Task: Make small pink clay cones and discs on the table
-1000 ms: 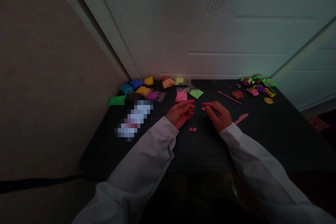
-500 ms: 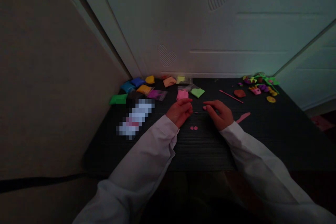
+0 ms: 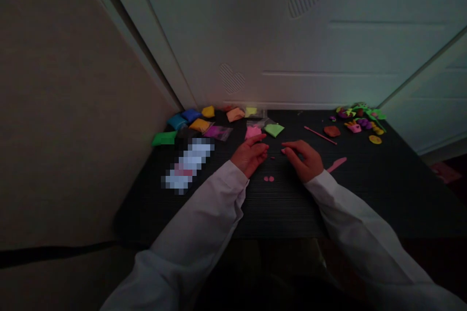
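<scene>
My right hand [image 3: 304, 159] pinches a small pink piece of clay [image 3: 283, 151] between thumb and fingertips, just above the dark table. Facing it across a small gap is my left hand [image 3: 250, 156], index finger stretched forward and the other fingers loosely bent, with nothing visible in it. A tiny pink bit [image 3: 272, 158] lies between the hands. Nearer to me, two flat pink clay discs [image 3: 269, 179] rest side by side. Just beyond my left fingertips is a pink clay packet [image 3: 253, 132]. A pink plastic knife [image 3: 337, 164] lies beside my right wrist.
Colored clay packets line the back left, including a green packet [image 3: 164, 138] and a lime packet [image 3: 274, 129]. A blurred white item [image 3: 188, 165] lies left. Toward the right are a pink stick tool [image 3: 321, 135], a reddish-brown lump [image 3: 332, 131] and colorful clay figures [image 3: 359, 119].
My left fingers have spread apart slightly. The right hand keeps its pinch on the pink clay, and the things on the table stay in place.
</scene>
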Tool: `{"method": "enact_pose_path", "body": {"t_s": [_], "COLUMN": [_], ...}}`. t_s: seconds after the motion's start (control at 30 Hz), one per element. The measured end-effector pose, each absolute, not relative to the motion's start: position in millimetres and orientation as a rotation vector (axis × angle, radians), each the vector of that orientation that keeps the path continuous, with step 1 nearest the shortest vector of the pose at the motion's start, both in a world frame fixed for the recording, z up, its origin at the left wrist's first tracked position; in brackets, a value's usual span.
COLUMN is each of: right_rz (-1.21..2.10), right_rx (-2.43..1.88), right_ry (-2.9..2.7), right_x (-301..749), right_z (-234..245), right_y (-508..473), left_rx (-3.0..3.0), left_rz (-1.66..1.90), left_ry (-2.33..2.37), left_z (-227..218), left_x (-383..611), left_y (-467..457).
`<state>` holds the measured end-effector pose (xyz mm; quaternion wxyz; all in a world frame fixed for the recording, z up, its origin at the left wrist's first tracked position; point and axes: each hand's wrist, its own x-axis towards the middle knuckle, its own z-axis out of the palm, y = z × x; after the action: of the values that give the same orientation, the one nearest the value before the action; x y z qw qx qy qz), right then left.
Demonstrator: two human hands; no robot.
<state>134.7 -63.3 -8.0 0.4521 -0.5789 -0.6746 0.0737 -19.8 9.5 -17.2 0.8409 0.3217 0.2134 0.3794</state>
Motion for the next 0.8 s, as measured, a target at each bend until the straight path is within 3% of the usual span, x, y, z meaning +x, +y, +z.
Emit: {"method": "enact_pose_path", "body": {"t_s": [0.8], "right_rz": [0.279], "right_rx": [-1.257], "right_ry": [-1.784], "right_x": [117.2], "right_z": [-11.2], "right_y": [-64.1], "left_rx": [0.829], "left_rz": [0.699], "left_ry": [0.458], "left_z": [-16.0], "left_x": [-10.2], "left_y": [-2.6]}}
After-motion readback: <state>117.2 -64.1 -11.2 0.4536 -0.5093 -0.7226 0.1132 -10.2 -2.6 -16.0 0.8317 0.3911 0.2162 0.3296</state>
